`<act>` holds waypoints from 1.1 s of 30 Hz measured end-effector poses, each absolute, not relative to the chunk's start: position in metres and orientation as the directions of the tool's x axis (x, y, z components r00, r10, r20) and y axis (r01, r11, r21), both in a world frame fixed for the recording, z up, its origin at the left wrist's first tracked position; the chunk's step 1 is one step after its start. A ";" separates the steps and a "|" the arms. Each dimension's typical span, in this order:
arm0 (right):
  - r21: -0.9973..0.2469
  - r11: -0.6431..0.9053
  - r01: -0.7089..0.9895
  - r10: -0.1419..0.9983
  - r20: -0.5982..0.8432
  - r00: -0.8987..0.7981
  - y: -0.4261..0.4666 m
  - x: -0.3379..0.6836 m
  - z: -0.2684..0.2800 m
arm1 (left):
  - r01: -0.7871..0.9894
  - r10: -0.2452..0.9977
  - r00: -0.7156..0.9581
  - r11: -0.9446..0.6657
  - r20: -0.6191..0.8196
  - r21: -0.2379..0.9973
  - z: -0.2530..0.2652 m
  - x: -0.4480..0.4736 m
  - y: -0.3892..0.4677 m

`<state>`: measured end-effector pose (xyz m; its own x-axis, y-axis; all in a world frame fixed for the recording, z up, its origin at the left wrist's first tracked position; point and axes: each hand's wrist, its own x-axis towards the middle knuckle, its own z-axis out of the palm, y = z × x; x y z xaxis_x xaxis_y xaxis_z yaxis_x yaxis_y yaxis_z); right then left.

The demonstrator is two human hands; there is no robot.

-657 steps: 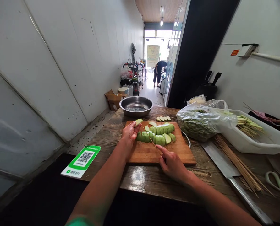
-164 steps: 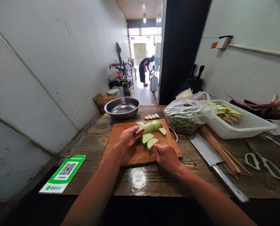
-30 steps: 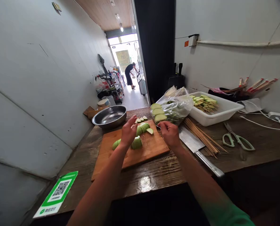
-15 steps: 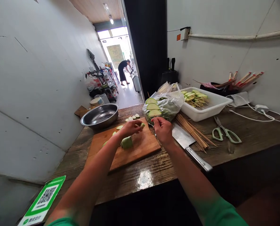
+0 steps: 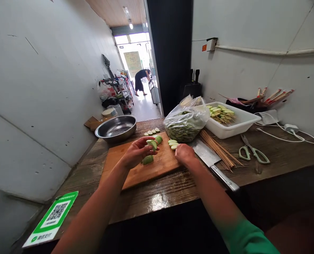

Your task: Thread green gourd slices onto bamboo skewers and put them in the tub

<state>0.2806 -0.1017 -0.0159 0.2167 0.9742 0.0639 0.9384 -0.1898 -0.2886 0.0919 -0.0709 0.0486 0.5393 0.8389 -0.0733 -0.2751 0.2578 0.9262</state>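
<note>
My left hand (image 5: 135,152) pinches a few pale green zucchini slices (image 5: 152,143) between thumb and fingers, above the wooden cutting board (image 5: 135,176). My right hand (image 5: 185,154) is closed on the end of a skewer, mostly hidden by the fingers. Threaded zucchini slices (image 5: 173,143) stick out beyond that fist, over the board's right side. Behind and below my left hand, more cut zucchini (image 5: 147,160) lies on the board. A row of slices (image 5: 152,132) sits at its far edge.
A cleaver (image 5: 207,155) and loose bamboo skewers (image 5: 217,150) lie to the right, with scissors (image 5: 253,151) beyond. A plastic bag of green vegetables (image 5: 185,123) and a white tub (image 5: 225,132) holding skewered slices stand behind. A steel basin (image 5: 116,130) is at the left. Someone bends near the doorway.
My right hand has lowered the skewered slices from in front of the bag to the board's right side. My left hand has turned, bringing the slices in its fingers into view.
</note>
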 end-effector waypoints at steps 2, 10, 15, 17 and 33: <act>-0.269 -0.199 0.942 0.973 0.058 0.222 -0.101 0.277 -0.016 | -0.252 0.894 0.446 0.167 -0.039 0.953 0.047 0.095 -0.081; -0.245 -0.238 0.940 0.951 0.137 0.277 -0.145 0.298 0.000 | -0.021 0.925 0.270 -0.274 0.269 0.962 0.014 0.070 -0.113; -0.706 0.152 0.691 0.954 0.287 0.083 -0.186 0.293 0.017 | 0.031 0.910 0.207 -0.373 0.360 0.927 -0.002 0.054 -0.133; -0.882 0.280 0.379 0.960 0.258 -0.109 -0.191 0.272 0.021 | 0.009 0.909 0.169 -0.389 0.382 0.921 -0.005 0.055 -0.140; -0.883 -0.063 -0.465 0.937 0.108 -0.333 -0.162 0.230 0.012 | 0.289 0.257 0.316 -0.943 0.913 0.165 -0.015 0.060 -0.129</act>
<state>0.2301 -0.1624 0.0119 -0.3331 0.9367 0.1079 -0.4647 -0.0635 -0.8832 0.0595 -0.1294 -0.0146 0.3159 0.2570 0.9133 0.2890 -0.9429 0.1654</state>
